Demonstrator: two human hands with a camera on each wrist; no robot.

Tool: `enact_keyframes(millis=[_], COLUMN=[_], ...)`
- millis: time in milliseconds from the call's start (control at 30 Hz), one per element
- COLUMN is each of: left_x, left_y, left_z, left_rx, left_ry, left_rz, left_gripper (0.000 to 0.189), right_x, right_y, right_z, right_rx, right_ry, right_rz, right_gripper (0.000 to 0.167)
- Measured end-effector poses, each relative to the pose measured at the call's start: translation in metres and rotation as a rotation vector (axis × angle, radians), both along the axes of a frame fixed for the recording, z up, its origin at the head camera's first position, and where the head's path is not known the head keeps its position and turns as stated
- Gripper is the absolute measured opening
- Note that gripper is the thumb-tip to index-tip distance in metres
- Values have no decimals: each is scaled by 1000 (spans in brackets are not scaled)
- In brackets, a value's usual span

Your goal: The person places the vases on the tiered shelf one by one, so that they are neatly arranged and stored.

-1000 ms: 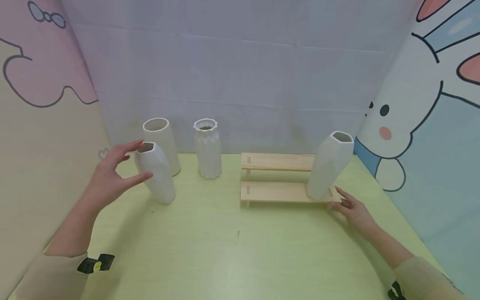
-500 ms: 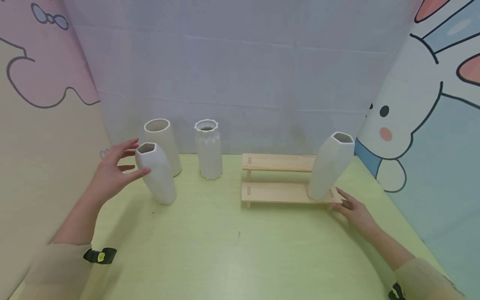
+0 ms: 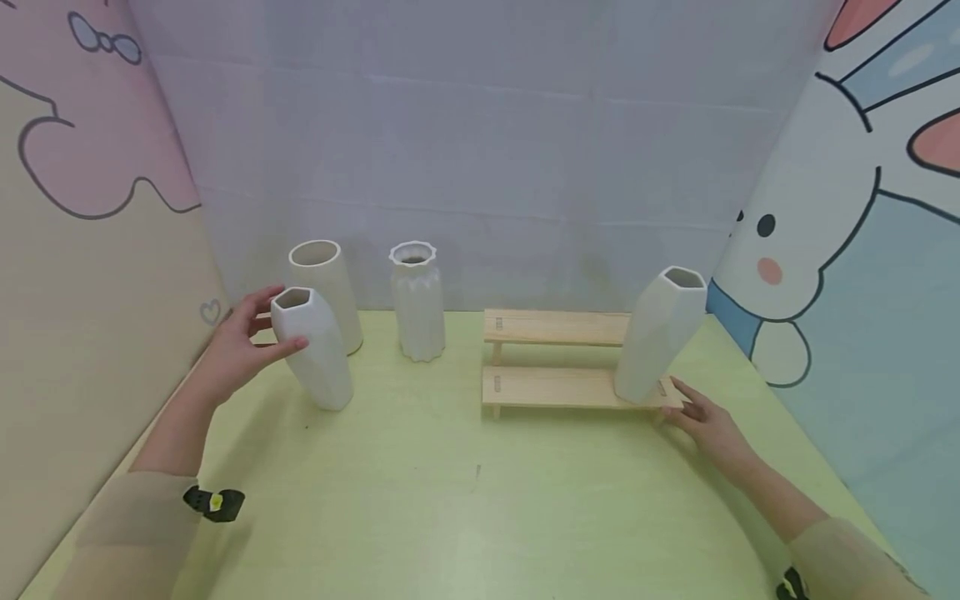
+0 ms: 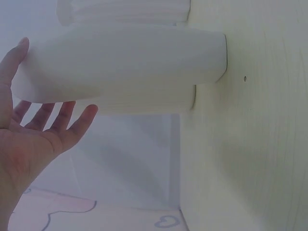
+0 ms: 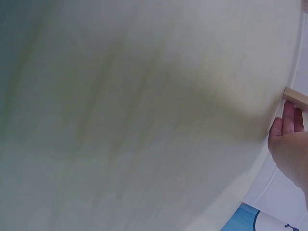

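Note:
My left hand (image 3: pixel 243 346) spans the upper part of a white faceted vase (image 3: pixel 318 358), standing on the table. Its thumb lies at the front face and its fingers reach along the far left side. In the left wrist view, the fingers (image 4: pixel 86 118) are fairly straight, their tips right at the vase's edge. My right hand (image 3: pixel 712 429) pinches the right end of a two-tier wooden shelf (image 3: pixel 555 386); in the right wrist view, its fingers (image 5: pixel 288 118) meet the board's corner. Another white faceted vase (image 3: pixel 660 337) stands on the lower tier, near that hand.
A round white vase (image 3: pixel 337 287) stands behind the left faceted one, partly hidden. Right of it is a fluted white vase (image 3: pixel 420 312) with a scalloped rim. The pale green table (image 3: pixel 450 508) meets a backdrop (image 3: pixel 480 167) and cartoon-printed side walls.
My left hand has moved in closer around the left faceted vase, its forearm shifting right. The right hand stays at the shelf end, and the vases have not moved.

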State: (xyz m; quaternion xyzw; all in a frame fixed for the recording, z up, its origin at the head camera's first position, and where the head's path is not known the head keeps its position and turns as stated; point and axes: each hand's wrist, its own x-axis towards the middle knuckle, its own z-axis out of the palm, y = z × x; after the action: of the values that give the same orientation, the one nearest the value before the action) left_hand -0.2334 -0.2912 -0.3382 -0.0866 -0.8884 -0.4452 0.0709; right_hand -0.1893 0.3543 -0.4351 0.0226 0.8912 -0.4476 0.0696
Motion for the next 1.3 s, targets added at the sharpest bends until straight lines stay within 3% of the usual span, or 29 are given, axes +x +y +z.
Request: enact_keyframes(millis=[300, 500, 867, 1300], left_x=[-6, -7, -6, -7], left_y=[-1, -2, -2, 7], left_z=[-8, -11, -8, -7], left_rx=[27, 19, 46, 47], left_ry=[21, 11, -49, -11], left_rz=[-25, 2, -15, 27], left_gripper=[77, 71, 79, 77], right_x=[0, 1, 1, 2], right_y=[1, 2, 4, -3], right_z=[-2, -1, -1, 5], right_rx=[-18, -29, -25, -21], right_ry=[-5, 4, 3, -19], right_rz=[-2, 4, 18, 17], right_gripper=[78, 79, 76, 77])
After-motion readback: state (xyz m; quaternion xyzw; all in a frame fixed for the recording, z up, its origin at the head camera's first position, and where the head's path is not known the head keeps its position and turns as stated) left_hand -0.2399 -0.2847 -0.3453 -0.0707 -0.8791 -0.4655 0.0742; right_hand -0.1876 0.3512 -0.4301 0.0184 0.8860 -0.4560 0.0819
